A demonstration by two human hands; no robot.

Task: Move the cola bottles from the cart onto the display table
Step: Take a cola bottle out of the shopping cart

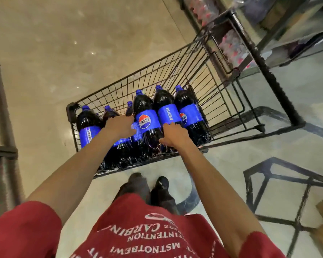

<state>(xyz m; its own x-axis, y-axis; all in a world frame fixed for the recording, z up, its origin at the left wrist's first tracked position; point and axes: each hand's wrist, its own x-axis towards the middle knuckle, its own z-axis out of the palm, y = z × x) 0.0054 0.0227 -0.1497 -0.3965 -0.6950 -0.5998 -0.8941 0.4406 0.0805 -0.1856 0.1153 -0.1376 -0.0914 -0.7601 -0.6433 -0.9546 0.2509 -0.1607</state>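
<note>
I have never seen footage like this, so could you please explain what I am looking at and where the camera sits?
There is no machine here. A person wears one wide-angle camera on the head, and it looks down past a red shirt at both bare arms. On the floor stands a wire cart with cola bottles upright at its near end; six blue caps show. The left hand and the right hand each reach onto a bottle. I cannot tell whether either hand has closed its grip.
</note>
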